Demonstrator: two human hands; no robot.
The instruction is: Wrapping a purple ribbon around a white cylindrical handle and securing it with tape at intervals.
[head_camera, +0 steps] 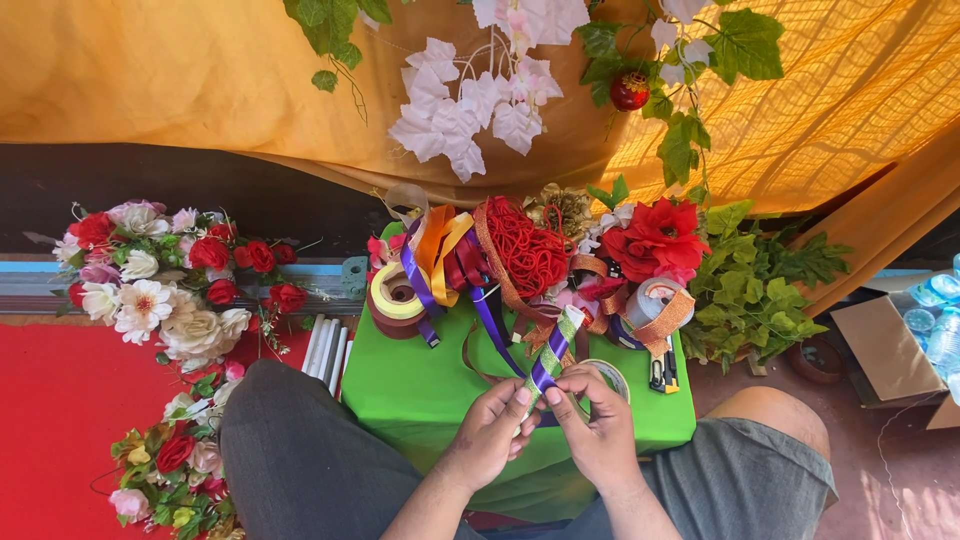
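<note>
Left hand [490,430] pinches lower end of ribbon strip [553,352], green-gold layered with purple. Right hand [595,425] just beside, fingertips closed on same strip slightly higher, tape ring [608,372] tucked behind fingers (partly hidden). Strip's long axis runs up and right, away from both grips, toward ribbon pile [500,255] on green box [420,390]. Both hands equally near. Farther: red flower [657,238], orange drape [180,70].

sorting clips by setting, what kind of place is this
Probably a decoration or craft workspace: artificial flower bunches lie on the floor, ribbon rolls heap a green-covered table, and both hands work a ribbon strip under orange drapes.
</note>
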